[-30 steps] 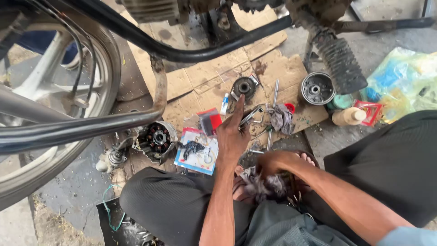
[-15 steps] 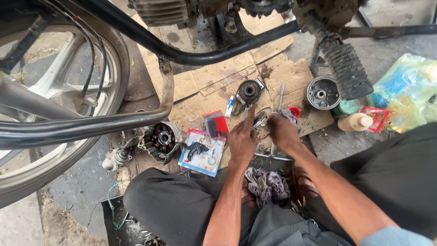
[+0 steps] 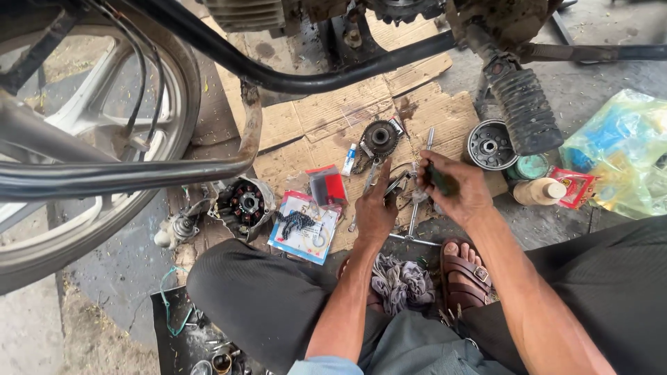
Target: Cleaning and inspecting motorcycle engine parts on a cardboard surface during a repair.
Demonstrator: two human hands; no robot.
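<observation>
Dark trousers [image 3: 264,305], rolled light-blue sleeves [image 3: 326,366], 1 brown strapped sandal [image 3: 465,274].

Flattened brown cardboard [image 3: 326,118] is spread over the grey concrete floor [image 3: 118,271] and carries most of the parts. On it lie a dark toothed sprocket [image 3: 379,137], a small white tube [image 3: 349,159], a red packet [image 3: 326,185] and a round grey drum [image 3: 490,145]. A stator cover [image 3: 244,203] sits at the cardboard's edge, possibly half on the concrete. A chain lies on a printed card [image 3: 306,226].

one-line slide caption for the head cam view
Right hand grips a dark-handled tool; left hand rests among metal parts on cardboard beside a motorcycle.
</observation>
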